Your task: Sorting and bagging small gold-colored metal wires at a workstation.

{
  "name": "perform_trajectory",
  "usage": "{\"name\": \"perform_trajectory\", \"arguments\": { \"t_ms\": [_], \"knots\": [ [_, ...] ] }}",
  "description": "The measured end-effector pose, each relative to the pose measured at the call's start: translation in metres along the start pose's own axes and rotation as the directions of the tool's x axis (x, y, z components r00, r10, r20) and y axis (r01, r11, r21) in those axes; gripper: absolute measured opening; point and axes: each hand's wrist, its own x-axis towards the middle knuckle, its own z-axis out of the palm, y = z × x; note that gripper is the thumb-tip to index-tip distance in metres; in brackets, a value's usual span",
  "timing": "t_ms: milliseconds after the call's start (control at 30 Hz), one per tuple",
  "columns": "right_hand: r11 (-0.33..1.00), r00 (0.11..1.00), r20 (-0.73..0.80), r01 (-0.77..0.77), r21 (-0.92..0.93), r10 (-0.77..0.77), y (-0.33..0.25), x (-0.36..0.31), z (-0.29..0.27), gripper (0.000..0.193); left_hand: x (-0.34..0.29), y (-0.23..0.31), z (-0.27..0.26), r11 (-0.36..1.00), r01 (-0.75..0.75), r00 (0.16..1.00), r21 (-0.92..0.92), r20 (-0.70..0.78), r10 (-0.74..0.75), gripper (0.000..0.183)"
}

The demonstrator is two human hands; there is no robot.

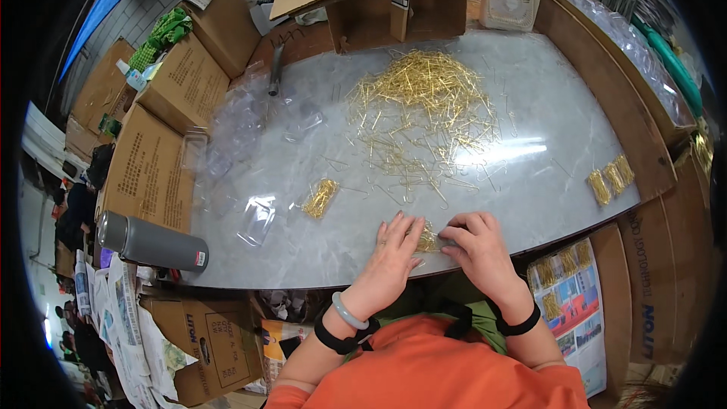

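At the near edge of the grey table, a small bunch of gold wire hooks (426, 239) lies between my hands. My left hand (394, 251) rests against its left side, fingers stretched out and palm down. On the other side, the fingers of my right hand (477, 244) are curled and pinched at the bunch; the fingertips partly hide what they grip. Beyond my hands spreads a large loose pile of gold wire hooks (432, 83), with stray ones scattered toward me. To the left lies a clear plastic box packed with hooks (320, 198), and near it an empty clear box (257, 220).
Clear plastic boxes (235, 125) heap at the left. A grey bottle (151, 242) lies at the near left edge beside cartons (148, 174). Several hook packs (612, 180) sit at the right edge. A cardboard shelf (394, 11) and a small white fan (513, 1) stand behind.
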Motion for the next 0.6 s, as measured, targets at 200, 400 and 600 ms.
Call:
{"name": "perform_trajectory", "arguments": {
  "t_ms": [200, 400, 600],
  "knots": [
    [0.998, 1.0, -0.001, 0.008, 0.065, -0.008, 0.008, 0.002, 0.016, 0.03, 0.003, 0.002, 0.001, 0.999, 0.008, 1.0, 0.039, -0.004, -0.008, 0.064],
    [0.952, 0.986, -0.129, -0.061, 0.301, 0.104, -0.028, -0.011, 0.042, 0.058, -0.002, -0.001, 0.017, 0.996, -0.002, 0.995, 0.091, -0.104, 0.011, 0.064],
    [0.911, 0.991, -0.109, -0.029, 0.411, 0.081, -0.028, -0.003, 0.041, 0.058, -0.004, -0.001, 0.021, 1.0, 0.023, 0.988, 0.017, -0.153, -0.02, 0.072]
  ]
}}
